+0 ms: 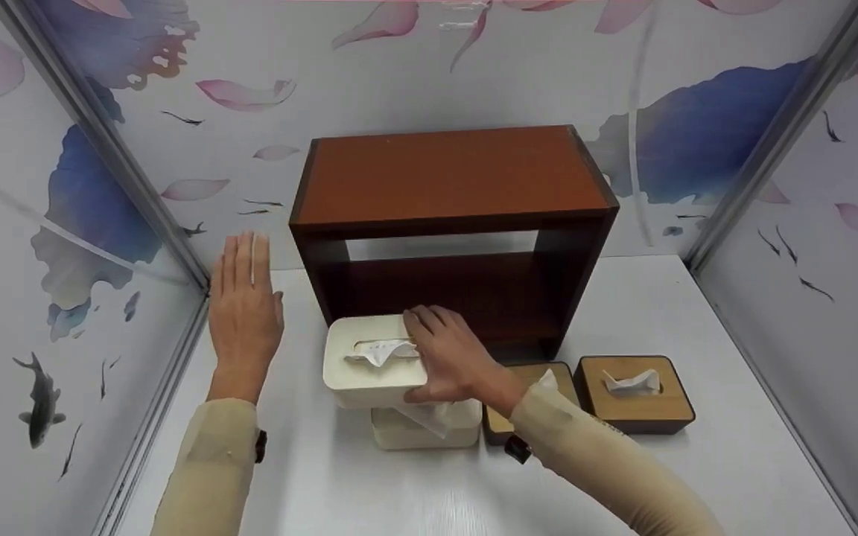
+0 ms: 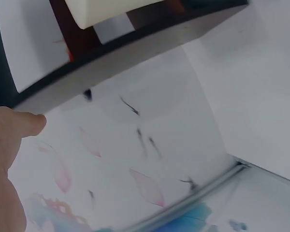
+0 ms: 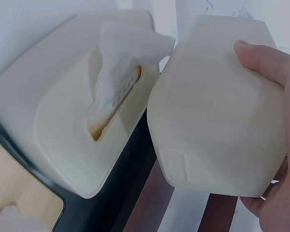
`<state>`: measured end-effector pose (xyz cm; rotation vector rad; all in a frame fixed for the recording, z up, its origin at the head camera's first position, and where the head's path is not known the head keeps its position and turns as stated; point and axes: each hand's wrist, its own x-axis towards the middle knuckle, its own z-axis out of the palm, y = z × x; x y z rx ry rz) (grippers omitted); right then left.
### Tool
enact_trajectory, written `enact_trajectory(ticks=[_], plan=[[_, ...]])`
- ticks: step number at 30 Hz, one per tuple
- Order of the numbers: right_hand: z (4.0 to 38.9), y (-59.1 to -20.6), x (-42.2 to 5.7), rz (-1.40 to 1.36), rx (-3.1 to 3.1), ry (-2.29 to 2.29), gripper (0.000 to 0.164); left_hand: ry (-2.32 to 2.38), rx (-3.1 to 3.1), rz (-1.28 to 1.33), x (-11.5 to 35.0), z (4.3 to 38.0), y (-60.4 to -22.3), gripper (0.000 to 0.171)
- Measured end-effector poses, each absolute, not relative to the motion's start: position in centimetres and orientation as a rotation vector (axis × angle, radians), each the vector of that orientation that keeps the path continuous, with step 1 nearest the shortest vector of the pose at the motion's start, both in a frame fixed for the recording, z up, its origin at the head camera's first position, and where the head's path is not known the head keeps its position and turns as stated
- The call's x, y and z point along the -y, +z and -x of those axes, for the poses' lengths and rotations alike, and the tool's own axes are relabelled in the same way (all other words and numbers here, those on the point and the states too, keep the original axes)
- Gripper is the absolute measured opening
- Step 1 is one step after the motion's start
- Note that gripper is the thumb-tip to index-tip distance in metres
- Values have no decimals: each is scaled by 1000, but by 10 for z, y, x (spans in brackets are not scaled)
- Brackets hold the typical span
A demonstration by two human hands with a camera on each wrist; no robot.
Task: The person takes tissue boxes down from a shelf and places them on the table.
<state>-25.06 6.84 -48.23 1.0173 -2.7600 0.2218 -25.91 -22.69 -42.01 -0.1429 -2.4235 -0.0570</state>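
Observation:
My right hand [image 1: 453, 359] grips the right end of a cream tissue box [image 1: 343, 361], thumb on the near side and fingers at the far side. A white tissue pokes from the slot in its top. In the right wrist view the held tissue box [image 3: 212, 106] shows a long side, with the thumb laid along it. Below and nearer stands a second cream tissue box [image 1: 425, 438], partly covered by the held one in the head view. Off to the left my left hand [image 1: 244, 309] is raised with straight fingers, holding nothing.
A brown wooden shelf [image 1: 451, 179] with an open front stands behind the held box. Right of the cream boxes are two dark tissue boxes with wooden lids, one [image 1: 634, 411] farther right, the other [image 1: 522, 376] partly behind my right forearm. Printed panels [image 1: 429, 89] enclose the white table [image 1: 325, 491].

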Motion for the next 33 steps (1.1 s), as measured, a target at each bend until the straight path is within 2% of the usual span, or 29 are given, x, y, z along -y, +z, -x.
enact_trajectory(ticks=[14, 23, 33], plan=[[242, -485, -29, -979, 2807, 179, 124, -201, 2641, -161, 304, 191, -520, 73], [238, -495, 9, -980, 2829, 100, 125, -237, 2869, -369, 309, 158, -575, 68], [234, -516, 55, -953, 2863, 43, 125, -193, 2922, -494, 311, 137, -602, 67]])
